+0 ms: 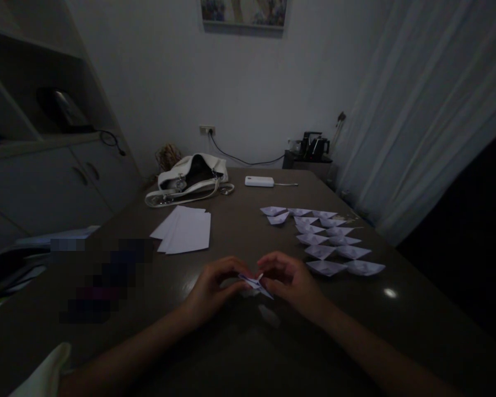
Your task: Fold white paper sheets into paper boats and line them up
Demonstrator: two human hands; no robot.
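Note:
Between my two hands, low over the near middle of the table, is a small folded paper boat [254, 282]. My left hand [221, 280] pinches its left end between thumb and fingers. From the other side, my right hand [287, 278] grips the right part, with its fingers bent over the paper. The fingertips hide some of the folds. To the right stand several finished white paper boats [320, 252] in rows. A fanned stack of white paper sheets [189, 232] lies beyond my left hand.
A white handbag [192, 176] rests at the table's far left, its strap lying in front. Near the back lies a white power bank [259, 181] with a short cable. A black kettle [317, 146] stands on a small stand behind. A sheer curtain [397, 110] hangs at right.

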